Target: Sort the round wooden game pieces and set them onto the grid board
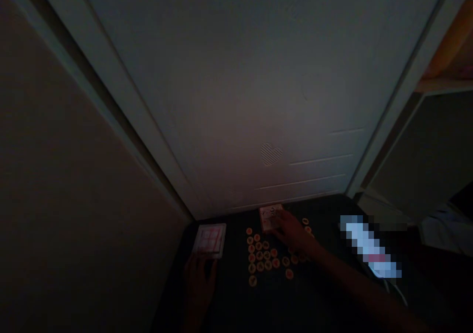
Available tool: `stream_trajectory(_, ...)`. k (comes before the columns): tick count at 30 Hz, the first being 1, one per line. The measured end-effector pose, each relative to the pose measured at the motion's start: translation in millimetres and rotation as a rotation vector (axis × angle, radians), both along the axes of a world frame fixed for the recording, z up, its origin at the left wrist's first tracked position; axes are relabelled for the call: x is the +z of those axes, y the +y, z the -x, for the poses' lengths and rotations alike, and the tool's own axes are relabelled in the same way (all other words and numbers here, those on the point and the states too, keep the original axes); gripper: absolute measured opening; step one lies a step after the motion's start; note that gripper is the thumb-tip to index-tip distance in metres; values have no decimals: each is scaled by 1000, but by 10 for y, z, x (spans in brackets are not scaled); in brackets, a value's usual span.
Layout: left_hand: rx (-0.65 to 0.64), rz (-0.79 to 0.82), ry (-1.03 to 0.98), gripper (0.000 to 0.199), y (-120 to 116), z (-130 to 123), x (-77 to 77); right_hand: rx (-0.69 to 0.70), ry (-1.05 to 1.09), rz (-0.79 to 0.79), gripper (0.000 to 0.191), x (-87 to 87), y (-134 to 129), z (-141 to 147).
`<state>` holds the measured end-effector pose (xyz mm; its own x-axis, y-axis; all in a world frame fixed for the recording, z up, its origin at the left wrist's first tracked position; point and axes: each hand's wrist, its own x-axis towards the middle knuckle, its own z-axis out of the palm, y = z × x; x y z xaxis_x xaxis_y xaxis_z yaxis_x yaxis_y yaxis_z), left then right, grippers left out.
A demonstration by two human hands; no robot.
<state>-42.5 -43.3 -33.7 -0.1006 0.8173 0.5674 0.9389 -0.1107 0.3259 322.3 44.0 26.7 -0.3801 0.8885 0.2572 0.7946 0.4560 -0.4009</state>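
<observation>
Just beyond the fingertips of the left hand (201,276), a flat pale case (212,237) with pink lines lies on the dark table (234,306); the fingers meet its near edge, the thumb stands apart from them, and in this dimness I cannot tell whether they pinch it or merely rest there; the table's left edge slopes down close beside that hand, leaving little tabletop on its outer side.

Under the fingers of the right hand (290,229) is a small printed box (268,217), its left part showing past the fingertips; thumb and fingers lie over its right side, narrow in spread, though I cannot make out whether they grip it; the box sits near the far edge, where the tabletop meets a white panel (221,101) bearing a ridged heart (271,154), so there is scant room beyond these fingers.

Between the two hands, nearer to the right fingers, spread round discs (259,255) with red or dark marks; most lie to the left of and nearer than those fingers, some close along the forearm, and a few show on its far side; a strip of dark tabletop separates the discs from the case, and more runs between the forearms; well to the right of the right fingers glows a blurred bright device (369,247), a pale cable (400,293) beside its near end.
</observation>
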Motion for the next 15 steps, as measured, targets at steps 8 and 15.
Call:
stream_trajectory(8, -158, 90, -129, 33, -222, -38, 293, -98, 400, 102, 36, 92, -778, -464)
stream_trajectory(15, -358, -15, 8, 20, -708, -885, 842, -136, 699, 413, 40, 204, -1463, -508)
